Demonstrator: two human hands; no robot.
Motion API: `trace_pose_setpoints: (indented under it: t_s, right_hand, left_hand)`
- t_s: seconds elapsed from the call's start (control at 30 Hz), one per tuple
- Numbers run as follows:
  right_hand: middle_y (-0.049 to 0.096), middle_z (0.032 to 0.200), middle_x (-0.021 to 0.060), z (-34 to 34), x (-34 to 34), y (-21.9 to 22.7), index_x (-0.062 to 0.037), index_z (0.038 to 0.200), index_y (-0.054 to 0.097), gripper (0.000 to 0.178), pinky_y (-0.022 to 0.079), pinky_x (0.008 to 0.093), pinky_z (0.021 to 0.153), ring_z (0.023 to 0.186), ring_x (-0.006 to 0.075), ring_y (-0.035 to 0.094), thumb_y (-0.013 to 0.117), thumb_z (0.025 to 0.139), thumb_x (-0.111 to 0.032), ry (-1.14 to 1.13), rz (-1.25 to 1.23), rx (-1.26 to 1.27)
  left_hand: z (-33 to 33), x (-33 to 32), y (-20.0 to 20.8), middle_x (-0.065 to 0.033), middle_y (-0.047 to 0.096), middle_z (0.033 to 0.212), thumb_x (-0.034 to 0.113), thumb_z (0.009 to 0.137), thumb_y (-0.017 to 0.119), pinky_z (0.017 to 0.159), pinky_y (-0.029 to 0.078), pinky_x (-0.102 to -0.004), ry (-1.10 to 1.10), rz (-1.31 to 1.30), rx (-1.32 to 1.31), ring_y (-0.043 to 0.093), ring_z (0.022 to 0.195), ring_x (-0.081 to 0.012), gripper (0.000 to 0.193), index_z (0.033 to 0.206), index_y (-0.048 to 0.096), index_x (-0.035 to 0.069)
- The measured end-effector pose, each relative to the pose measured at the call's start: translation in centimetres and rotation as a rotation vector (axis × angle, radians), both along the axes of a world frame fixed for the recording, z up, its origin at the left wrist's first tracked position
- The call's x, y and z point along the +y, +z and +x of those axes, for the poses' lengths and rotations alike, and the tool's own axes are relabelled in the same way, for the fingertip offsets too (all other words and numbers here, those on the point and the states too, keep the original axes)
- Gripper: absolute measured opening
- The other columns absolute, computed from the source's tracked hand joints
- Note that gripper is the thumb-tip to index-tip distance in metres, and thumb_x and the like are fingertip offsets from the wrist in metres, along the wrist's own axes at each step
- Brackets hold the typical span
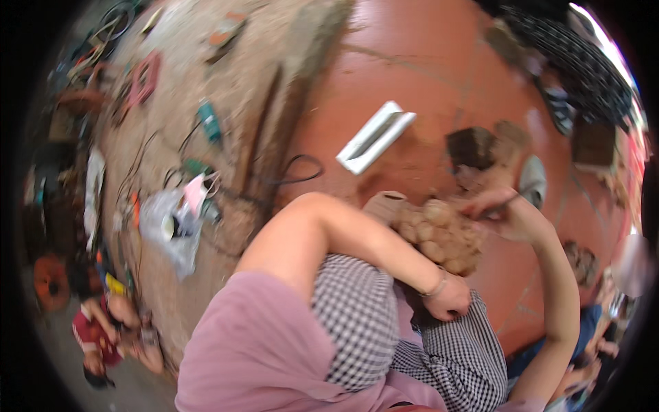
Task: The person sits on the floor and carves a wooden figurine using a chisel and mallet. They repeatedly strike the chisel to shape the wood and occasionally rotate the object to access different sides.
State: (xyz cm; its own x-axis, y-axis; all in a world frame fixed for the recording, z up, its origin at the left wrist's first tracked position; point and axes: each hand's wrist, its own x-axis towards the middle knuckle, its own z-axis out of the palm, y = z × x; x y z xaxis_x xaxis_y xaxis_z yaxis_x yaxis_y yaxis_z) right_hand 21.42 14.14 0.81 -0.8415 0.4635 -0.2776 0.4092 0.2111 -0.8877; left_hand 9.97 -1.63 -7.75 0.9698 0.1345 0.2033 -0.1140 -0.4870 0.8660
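Observation:
A lumpy light-brown piece covered in round knobs (pixel 439 237), like a carving, sits in front of my knees on the red tiled floor. At its far right side is my right hand (pixel 501 209), with bent fingers drawn together around something small and dark that blurs too much to name. My left forearm crosses in front of the piece. Its hand, my left hand (pixel 449 299), rests curled on my black-and-white checked trousers (pixel 467 343); whatever its fingers may hold is hidden. A pale brown block (pixel 386 204) lies against the knobbed piece's left side.
Beyond lies a white tray-like piece with a dark strip (pixel 376 137). Dark brown chunks (pixel 470 147) stand to its right. A concrete ledge (pixel 302 75) borders the tiles. Left are a green power tool (pixel 209 122), cords and a plastic bag (pixel 175 237). Other people sit at lower left and right.

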Motion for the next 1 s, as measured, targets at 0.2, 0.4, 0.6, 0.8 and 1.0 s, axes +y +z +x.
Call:
trace_pose_setpoints:
  t_s: [0.2,0.4,0.6,0.8,1.0]
  right_hand:
    - [0.07,0.092,0.0047,-3.0,4.0,0.1,-0.0055,0.094,0.07,0.021,0.049,0.0352,0.073,0.081,0.021,0.062,0.08,0.081,-0.018,0.324,-0.072,-0.226]
    - [0.066,0.079,0.004,-1.0,3.7,0.0,-0.0048,0.09,0.067,0.02,0.047,0.0339,0.071,0.078,0.0176,0.059,0.081,0.076,-0.012,0.297,-0.09,-0.148]
    - [0.067,0.079,0.0037,-2.4,3.1,-0.2,-0.0067,0.089,0.068,0.024,0.048,0.0337,0.073,0.079,0.0171,0.061,0.082,0.07,-0.008,0.342,-0.009,-0.182]
    - [0.061,0.074,-0.0011,-2.9,4.7,-0.9,-0.007,0.084,0.066,0.024,0.043,0.0325,0.068,0.073,0.0135,0.054,0.084,0.076,-0.019,0.254,-0.197,-0.197]
    - [0.058,0.072,-0.0017,-2.9,4.6,-1.1,-0.0067,0.082,0.064,0.021,0.041,0.0311,0.066,0.071,0.0116,0.052,0.081,0.081,-0.019,0.276,-0.176,-0.145]
  left_hand:
    - [-1.3,1.0,1.0,-0.0165,0.066,0.106,0.017,0.082,0.066,0.089,0.051,-0.046,0.021,-0.046,0.006,0.062,0.101,-0.0357,0.02,0.094,0.064,0.0]
    - [-0.6,1.2,1.7,-0.0163,0.066,0.119,0.015,0.083,0.066,0.093,0.05,-0.0433,-0.014,-0.038,-0.018,0.062,0.106,-0.0345,0.017,0.094,0.066,0.002]
    - [-1.9,1.1,1.7,-0.0156,0.066,0.116,0.014,0.083,0.065,0.091,0.05,-0.043,-0.006,-0.037,-0.026,0.061,0.102,-0.0342,0.016,0.093,0.065,0.001]
    - [-1.5,1.3,1.7,-0.0155,0.065,0.108,0.014,0.081,0.066,0.092,0.049,-0.0436,-0.05,-0.039,0.024,0.059,0.101,-0.0346,0.018,0.094,0.064,0.001]
    - [-1.5,1.5,2.3,-0.0156,0.064,0.104,0.013,0.087,0.063,0.093,0.048,-0.0434,-0.005,-0.058,-0.013,0.059,0.102,-0.0348,0.014,0.095,0.065,0.002]
